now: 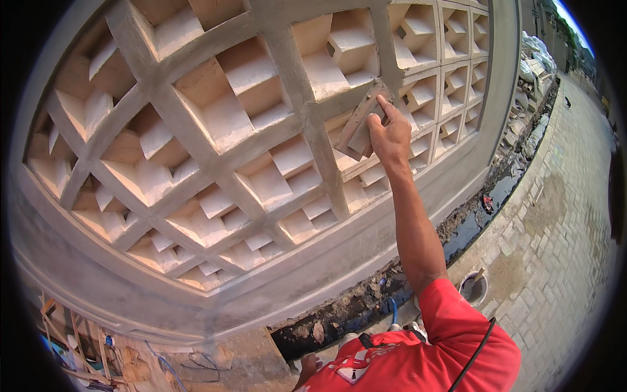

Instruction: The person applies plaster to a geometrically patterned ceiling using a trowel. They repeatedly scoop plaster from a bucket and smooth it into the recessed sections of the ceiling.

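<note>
Head view: the right hand (390,136) is raised against a grey cement lattice wall (287,72), its grip closed around a flat trowel (361,121) pressed on a cross rib. The left hand (307,366) hangs low at the bottom edge; I cannot tell its grip. Below, beside the muddy trench (366,304) on the paved ground (555,248), a small round bucket (471,287) holds dark wet mix with a tool handle sticking out.

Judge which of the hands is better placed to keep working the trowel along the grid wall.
Right. The right hand grips the trowel against the grey grid wall; the left hand hangs low, apparently holding nothing.
</note>
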{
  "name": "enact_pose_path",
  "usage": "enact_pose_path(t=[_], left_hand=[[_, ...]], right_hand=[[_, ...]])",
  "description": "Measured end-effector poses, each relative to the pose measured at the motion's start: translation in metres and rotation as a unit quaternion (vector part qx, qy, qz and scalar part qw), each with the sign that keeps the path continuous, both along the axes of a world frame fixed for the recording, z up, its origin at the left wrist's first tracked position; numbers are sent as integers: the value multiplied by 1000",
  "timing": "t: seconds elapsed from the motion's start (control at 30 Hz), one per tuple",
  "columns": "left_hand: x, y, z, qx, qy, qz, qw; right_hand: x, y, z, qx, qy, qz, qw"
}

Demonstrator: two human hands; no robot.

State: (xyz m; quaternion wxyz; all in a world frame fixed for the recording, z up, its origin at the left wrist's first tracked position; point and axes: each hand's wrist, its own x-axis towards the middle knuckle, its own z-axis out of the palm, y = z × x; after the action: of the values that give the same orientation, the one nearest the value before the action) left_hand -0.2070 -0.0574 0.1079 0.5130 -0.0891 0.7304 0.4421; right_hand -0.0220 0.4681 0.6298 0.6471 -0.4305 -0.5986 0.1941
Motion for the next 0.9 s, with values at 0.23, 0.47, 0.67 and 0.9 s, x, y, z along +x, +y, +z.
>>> enact_pose_path(t=[0.23,0.47,0.67,0.9], left_hand=[[-1,5,15,-52,47,-33,997],[-1,-10,14,-58,41,-24,997],[-3,-5,15,-54,56,-29,997],[-11,-53,-43,-61,-12,17,998]], right_hand=[[-31,12,2,-12,-13,-14,1000],[-24,-17,-21,51,-4,42,998],[-61,-20,-3,-19,-55,-23,998],[-51,-42,-25,35,11,65,997]])
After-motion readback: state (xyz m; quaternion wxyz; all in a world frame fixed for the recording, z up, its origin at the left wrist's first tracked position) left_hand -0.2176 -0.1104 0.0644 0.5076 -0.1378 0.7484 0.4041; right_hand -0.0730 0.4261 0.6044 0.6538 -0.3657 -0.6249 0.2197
